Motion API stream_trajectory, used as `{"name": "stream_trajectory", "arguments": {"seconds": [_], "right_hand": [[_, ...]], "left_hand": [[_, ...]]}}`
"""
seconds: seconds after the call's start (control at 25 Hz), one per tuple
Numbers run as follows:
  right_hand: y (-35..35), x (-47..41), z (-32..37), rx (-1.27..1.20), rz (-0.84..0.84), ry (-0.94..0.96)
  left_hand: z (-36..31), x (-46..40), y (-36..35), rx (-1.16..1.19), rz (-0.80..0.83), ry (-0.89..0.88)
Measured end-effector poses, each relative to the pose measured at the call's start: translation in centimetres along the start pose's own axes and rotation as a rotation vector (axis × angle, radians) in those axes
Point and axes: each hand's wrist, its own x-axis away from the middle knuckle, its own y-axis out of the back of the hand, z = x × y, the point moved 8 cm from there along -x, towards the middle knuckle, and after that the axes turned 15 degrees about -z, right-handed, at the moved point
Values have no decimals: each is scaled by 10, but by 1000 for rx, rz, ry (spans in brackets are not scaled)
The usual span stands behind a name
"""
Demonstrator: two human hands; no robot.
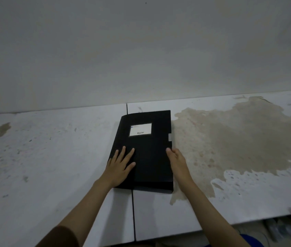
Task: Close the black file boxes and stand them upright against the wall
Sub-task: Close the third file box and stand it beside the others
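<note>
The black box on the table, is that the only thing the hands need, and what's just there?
For the job:
- flat black plastic file box, closed, lying flat
- left hand flat on its lid
- right hand at its right edge
- pale wall

Just there:
- big brown stain on the white table

We see our own two bare forearms, with no watch or rings showing. A brown sleeve (60,236) covers our left upper arm. Both our left hand (120,165) and right hand (177,162) are ungloved.
</note>
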Motion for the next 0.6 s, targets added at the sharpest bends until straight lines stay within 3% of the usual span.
{"name": "stream_trajectory", "arguments": {"seconds": [0.08, 0.24, 0.48, 0.6], "right_hand": [[6, -5, -10, 154, -33, 52], [2, -10, -30, 717, -20, 224], [-26, -36, -17, 984, -36, 538], [-25, -47, -35, 1112, 6, 497]], "left_hand": [[1, -2, -13, -95, 43, -25], [0, 0, -23, -212, 10, -108], [3, 2, -27, -169, -39, -127], [4, 1, -27, -157, -82, -142]]}}
